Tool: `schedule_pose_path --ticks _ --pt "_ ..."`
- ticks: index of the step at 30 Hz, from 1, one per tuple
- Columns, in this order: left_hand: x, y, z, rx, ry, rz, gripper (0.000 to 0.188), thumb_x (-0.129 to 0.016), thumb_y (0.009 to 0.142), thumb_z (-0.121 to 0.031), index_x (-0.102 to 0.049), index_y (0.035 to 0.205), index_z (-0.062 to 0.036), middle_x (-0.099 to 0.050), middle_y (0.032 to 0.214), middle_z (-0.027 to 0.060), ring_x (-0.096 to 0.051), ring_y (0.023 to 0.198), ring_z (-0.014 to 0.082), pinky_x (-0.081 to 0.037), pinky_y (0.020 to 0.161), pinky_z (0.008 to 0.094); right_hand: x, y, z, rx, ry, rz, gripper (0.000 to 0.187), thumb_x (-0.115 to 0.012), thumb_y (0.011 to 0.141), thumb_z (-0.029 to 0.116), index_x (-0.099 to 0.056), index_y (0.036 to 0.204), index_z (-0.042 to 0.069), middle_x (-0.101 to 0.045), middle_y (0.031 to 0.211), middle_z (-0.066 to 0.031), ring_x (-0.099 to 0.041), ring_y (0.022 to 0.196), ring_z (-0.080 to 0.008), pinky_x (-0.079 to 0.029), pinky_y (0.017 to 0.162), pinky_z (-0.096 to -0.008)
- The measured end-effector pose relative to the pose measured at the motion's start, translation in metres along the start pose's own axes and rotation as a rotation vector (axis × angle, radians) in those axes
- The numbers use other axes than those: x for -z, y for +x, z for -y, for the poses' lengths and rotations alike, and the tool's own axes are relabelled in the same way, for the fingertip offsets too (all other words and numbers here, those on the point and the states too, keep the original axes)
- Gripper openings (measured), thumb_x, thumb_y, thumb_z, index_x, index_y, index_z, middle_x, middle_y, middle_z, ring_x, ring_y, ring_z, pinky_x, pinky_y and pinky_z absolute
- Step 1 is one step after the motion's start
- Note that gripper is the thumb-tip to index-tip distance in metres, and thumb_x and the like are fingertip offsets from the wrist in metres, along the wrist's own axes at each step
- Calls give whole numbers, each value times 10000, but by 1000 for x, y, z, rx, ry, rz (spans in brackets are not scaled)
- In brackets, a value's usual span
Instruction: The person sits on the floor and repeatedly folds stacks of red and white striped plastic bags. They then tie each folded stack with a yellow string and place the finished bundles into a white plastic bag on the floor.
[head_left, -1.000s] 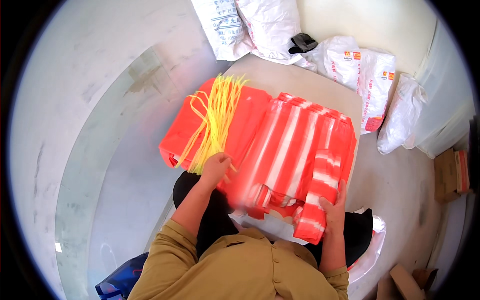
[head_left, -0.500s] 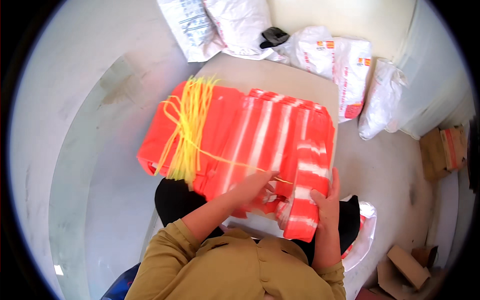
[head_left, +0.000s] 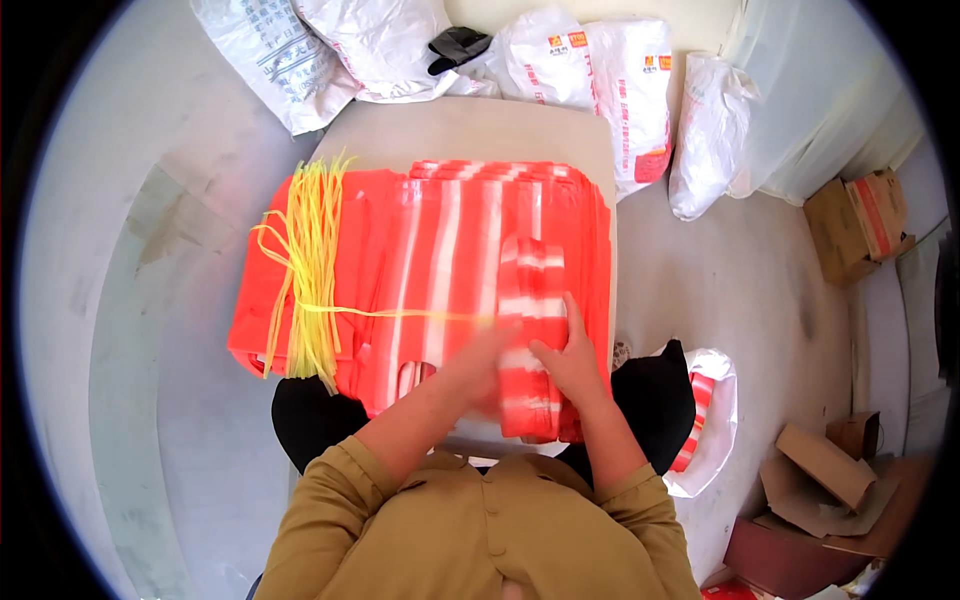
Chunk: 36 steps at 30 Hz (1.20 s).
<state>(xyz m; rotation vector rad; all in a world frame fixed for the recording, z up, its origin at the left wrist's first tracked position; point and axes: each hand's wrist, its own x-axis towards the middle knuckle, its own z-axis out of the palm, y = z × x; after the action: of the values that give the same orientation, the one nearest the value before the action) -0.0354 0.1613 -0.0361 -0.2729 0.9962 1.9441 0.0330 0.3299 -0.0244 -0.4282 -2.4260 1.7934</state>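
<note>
A narrow folded bundle of red-and-white striped plastic bags [head_left: 532, 290] lies on a wide stack of similar bags [head_left: 445, 230]. My right hand [head_left: 580, 365] grips the bundle's right side, thumb on top and index finger along the edge. At its left side is my left hand [head_left: 485, 365], its fingers smeared by motion. One yellow strip runs toward the left hand from a bunch of yellow plastic strips [head_left: 315, 270] lying across the red left part of the stack. Whether the left fingers hold that strip is too blurred to tell.
The stack rests on a beige board [head_left: 470, 125] above my knees. White sacks [head_left: 545, 65] line the far wall, with a dark bundle [head_left: 460, 45] among them. Right of my knee stands an open white sack [head_left: 715, 430] with striped bags inside. Cardboard boxes [head_left: 855, 225] are farther right.
The view has shifted, moving the scene left. The folded bundle now lies straighter and flatter on the stack. My left hand has come up against its left side, and the yellow strip runs more level.
</note>
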Motion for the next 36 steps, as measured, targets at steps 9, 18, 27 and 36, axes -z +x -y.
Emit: schedule_pose_path --ticks 9,18,27,36 --pt "-3 -9 -1 -282 527 -198 891 -710 914 -1 -207 1649 -31 -551 1463 204 -626 1236 259 -549 1010 390 26 11 -4 248 -493 -13 502 -555 955 44 -530 1456 16 -664 1242 -245 -628 1136 -435 -523 974 -490" --pt "-25 -17 -32 -306 715 -271 915 -696 897 55 -222 1669 -65 -646 1331 171 -678 1130 205 -562 956 335 30 13 -19 325 -608 -129 213 -733 871 127 -735 1072 58 -661 1008 -126 -653 999 -339 -548 841 -437" --pt "-8 -6 -36 -309 544 -219 925 -694 881 94 -220 1664 -37 -652 1326 168 -679 1131 225 -572 941 349 15 19 -25 398 -561 -175 100 -725 874 123 -722 961 74 -633 976 -101 -645 980 -332 -543 816 -445" --pt "-26 13 -26 -395 838 -267 897 -751 837 -7 -311 1619 -12 -626 1377 195 -632 1247 260 -525 1036 373 108 7 -30 96 -847 -247 85 -714 916 107 -708 995 77 -670 1041 -120 -658 1019 -345 -541 848 -455"
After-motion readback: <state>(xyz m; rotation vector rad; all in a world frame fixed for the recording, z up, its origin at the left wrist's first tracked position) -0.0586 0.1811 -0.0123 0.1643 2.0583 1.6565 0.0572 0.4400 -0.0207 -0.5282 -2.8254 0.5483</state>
